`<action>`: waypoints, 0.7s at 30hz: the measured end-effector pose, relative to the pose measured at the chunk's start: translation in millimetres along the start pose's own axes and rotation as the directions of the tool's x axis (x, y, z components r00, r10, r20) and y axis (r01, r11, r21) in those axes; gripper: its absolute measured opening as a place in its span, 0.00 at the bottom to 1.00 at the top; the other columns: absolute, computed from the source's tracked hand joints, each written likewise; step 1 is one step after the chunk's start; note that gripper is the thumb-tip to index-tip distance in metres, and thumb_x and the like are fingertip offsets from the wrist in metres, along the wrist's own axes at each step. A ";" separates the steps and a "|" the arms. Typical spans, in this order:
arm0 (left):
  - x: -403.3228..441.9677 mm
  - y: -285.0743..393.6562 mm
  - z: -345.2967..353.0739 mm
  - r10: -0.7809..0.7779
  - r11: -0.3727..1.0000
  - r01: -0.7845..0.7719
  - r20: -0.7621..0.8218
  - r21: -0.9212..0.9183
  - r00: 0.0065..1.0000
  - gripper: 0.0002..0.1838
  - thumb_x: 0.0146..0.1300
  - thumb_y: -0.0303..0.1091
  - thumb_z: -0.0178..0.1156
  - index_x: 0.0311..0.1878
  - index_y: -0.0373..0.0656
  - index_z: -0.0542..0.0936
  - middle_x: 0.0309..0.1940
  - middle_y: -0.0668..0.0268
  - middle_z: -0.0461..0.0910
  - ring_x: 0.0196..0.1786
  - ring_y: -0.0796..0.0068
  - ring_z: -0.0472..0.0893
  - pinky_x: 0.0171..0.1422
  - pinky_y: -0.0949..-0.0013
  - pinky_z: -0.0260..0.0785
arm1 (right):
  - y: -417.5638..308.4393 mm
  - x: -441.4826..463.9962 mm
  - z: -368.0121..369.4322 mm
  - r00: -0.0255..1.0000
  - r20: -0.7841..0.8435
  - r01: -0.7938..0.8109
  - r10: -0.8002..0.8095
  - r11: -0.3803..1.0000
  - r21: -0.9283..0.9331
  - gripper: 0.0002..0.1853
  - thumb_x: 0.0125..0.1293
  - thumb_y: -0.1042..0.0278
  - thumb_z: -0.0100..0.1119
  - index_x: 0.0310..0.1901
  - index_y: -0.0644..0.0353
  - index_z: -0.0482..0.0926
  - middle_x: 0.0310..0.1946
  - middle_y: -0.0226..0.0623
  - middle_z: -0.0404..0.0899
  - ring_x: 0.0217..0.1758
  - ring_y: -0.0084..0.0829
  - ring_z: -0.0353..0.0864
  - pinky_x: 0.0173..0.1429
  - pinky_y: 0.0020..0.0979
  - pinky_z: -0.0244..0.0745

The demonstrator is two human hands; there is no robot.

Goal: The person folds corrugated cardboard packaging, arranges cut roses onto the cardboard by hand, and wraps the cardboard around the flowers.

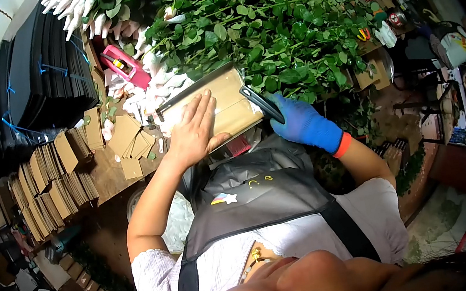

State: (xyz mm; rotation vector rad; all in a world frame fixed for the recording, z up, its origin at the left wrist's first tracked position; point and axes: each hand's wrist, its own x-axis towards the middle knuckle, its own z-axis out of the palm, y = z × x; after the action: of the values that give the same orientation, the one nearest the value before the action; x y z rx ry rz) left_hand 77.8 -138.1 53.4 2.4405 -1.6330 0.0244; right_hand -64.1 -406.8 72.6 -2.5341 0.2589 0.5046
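Observation:
My bare left hand (pixel 196 128) lies flat, with fingers stretched out, on a tan cardboard sheet (pixel 232 105). A dark raised edge (pixel 195 86) runs along the sheet's far side. My right hand (pixel 301 123), in a blue glove with an orange cuff, is closed around a black long-handled tool (pixel 263 104) that looks like a stapler. The tool's tip reaches the right end of the sheet. Beyond the sheet, a thick pile of leafy green stems (pixel 281 25) covers the bench.
Several cardboard pieces (pixel 132 140) lie left of my left hand, near stacked cardboard (pixel 50 177). Tied black sheets (pixel 44 71) stand behind them. A pink tape dispenser (pixel 125 66) sits beside white-wrapped flower heads (pixel 71 10). Small items, including a can (pixel 397 19), lie at right.

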 end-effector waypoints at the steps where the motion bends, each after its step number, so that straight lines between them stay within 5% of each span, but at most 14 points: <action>1: -0.7 0.1 0.0 -0.007 1.000 0.007 -0.003 -0.014 1.000 0.45 0.65 0.63 0.59 0.71 0.31 0.67 0.75 0.47 0.63 0.75 0.47 0.65 0.77 0.52 0.60 | 0.2 1.1 2.1 1.000 0.009 -0.020 0.020 1.000 -0.009 0.36 0.63 0.57 0.61 0.71 0.59 0.61 0.50 0.57 0.81 0.51 0.56 0.82 0.57 0.49 0.77; 6: -6.2 4.5 -5.8 -0.095 0.958 0.090 -0.007 -0.273 0.995 0.40 0.66 0.54 0.64 0.73 0.36 0.68 0.75 0.50 0.65 0.76 0.49 0.65 0.77 0.51 0.58 | -3.2 -5.6 -28.0 0.999 -0.017 0.032 -0.031 0.997 0.070 0.32 0.64 0.56 0.63 0.67 0.60 0.69 0.49 0.55 0.82 0.51 0.56 0.82 0.56 0.49 0.78; 8: -13.5 29.5 -24.5 -0.378 0.632 0.355 0.126 -0.689 0.917 0.37 0.64 0.36 0.69 0.74 0.40 0.67 0.70 0.50 0.72 0.74 0.57 0.70 0.75 0.57 0.63 | -12.7 -15.0 -37.3 0.974 -0.211 0.082 -0.081 0.997 -0.006 0.34 0.64 0.54 0.65 0.67 0.62 0.69 0.52 0.56 0.81 0.53 0.55 0.82 0.57 0.47 0.78; 10: -25.0 57.6 -10.4 -0.540 0.084 0.191 0.117 -0.978 0.833 0.41 0.66 0.36 0.68 0.78 0.42 0.59 0.68 0.48 0.73 0.71 0.55 0.74 0.72 0.56 0.67 | -29.3 -20.1 -34.1 0.918 -0.375 0.160 -0.131 0.986 0.048 0.37 0.65 0.51 0.65 0.70 0.62 0.67 0.54 0.56 0.81 0.55 0.53 0.83 0.59 0.47 0.78; 12: -26.6 75.5 -6.6 -0.555 -0.175 -0.028 0.075 -0.984 0.829 0.49 0.65 0.34 0.69 0.81 0.44 0.48 0.64 0.53 0.75 0.69 0.61 0.74 0.74 0.58 0.64 | -55.3 -28.0 -23.4 0.802 -0.394 0.520 -0.449 0.849 0.092 0.40 0.65 0.51 0.68 0.73 0.61 0.64 0.54 0.54 0.82 0.54 0.45 0.85 0.58 0.42 0.79; 13: -31.5 80.3 -13.2 -0.547 -0.157 0.041 0.122 -0.987 0.828 0.48 0.64 0.32 0.69 0.80 0.44 0.50 0.59 0.56 0.76 0.62 0.65 0.76 0.69 0.61 0.67 | -74.3 -33.5 -30.9 0.903 -0.128 0.420 -0.410 0.779 0.465 0.42 0.62 0.51 0.72 0.73 0.61 0.67 0.52 0.49 0.83 0.49 0.36 0.85 0.56 0.36 0.80; 14: -36.4 83.2 -20.9 -0.541 -0.133 0.111 0.166 -0.985 0.825 0.46 0.63 0.30 0.69 0.79 0.43 0.52 0.54 0.59 0.77 0.56 0.69 0.79 0.63 0.64 0.71 | -81.6 -33.1 -27.9 0.934 -0.055 0.294 -0.353 0.672 0.680 0.37 0.59 0.52 0.75 0.67 0.61 0.74 0.43 0.43 0.85 0.40 0.30 0.85 0.51 0.32 0.81; 15: -41.1 84.1 -34.7 -0.632 -0.320 0.125 0.310 -0.939 0.710 0.41 0.61 0.26 0.67 0.76 0.42 0.58 0.44 0.66 0.75 0.42 0.76 0.76 0.51 0.71 0.72 | -75.0 -25.3 -23.2 0.959 -0.152 0.283 -0.239 0.769 0.573 0.35 0.59 0.51 0.75 0.64 0.59 0.76 0.39 0.41 0.85 0.38 0.29 0.85 0.48 0.32 0.81; 16: -50.0 77.3 -34.8 -0.704 -0.269 0.160 0.307 -0.950 0.640 0.35 0.58 0.25 0.65 0.69 0.41 0.65 0.38 0.69 0.73 0.37 0.80 0.75 0.43 0.76 0.71 | -71.2 -15.3 -22.7 0.957 -0.259 0.244 -0.133 0.852 0.463 0.33 0.58 0.50 0.75 0.62 0.58 0.79 0.35 0.39 0.85 0.35 0.28 0.85 0.46 0.31 0.81; 18: -79.2 48.0 -2.3 -0.854 0.129 0.301 0.049 -0.945 0.518 0.31 0.56 0.26 0.66 0.64 0.40 0.68 0.40 0.67 0.76 0.38 0.78 0.77 0.44 0.72 0.72 | -50.9 8.4 -16.1 0.938 -0.332 -0.060 0.103 0.989 0.136 0.26 0.58 0.46 0.73 0.54 0.51 0.81 0.30 0.38 0.84 0.30 0.31 0.85 0.37 0.32 0.80; 20: -94.4 15.6 19.0 -0.916 0.298 0.537 -0.078 -0.789 0.394 0.31 0.54 0.29 0.66 0.62 0.40 0.67 0.44 0.60 0.80 0.41 0.66 0.82 0.47 0.63 0.75 | -11.7 26.9 22.8 0.934 -0.357 -0.019 -0.031 0.990 -0.136 0.21 0.62 0.52 0.72 0.49 0.57 0.81 0.28 0.37 0.84 0.29 0.29 0.85 0.35 0.31 0.80; 21: -101.4 -2.6 33.5 -0.913 0.338 0.629 -0.081 -0.700 0.400 0.32 0.53 0.31 0.67 0.62 0.39 0.67 0.46 0.55 0.81 0.44 0.58 0.82 0.49 0.59 0.75 | -6.9 29.3 17.7 0.976 -0.207 -0.030 0.069 0.983 0.183 0.19 0.63 0.54 0.71 0.48 0.59 0.81 0.29 0.37 0.84 0.30 0.27 0.85 0.35 0.29 0.79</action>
State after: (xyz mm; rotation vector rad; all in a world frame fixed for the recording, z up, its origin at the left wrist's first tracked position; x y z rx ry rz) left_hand 37.5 -50.6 7.4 2.1816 -0.0077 -0.0257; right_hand -40.8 -393.8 50.1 -2.4091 0.4279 0.2165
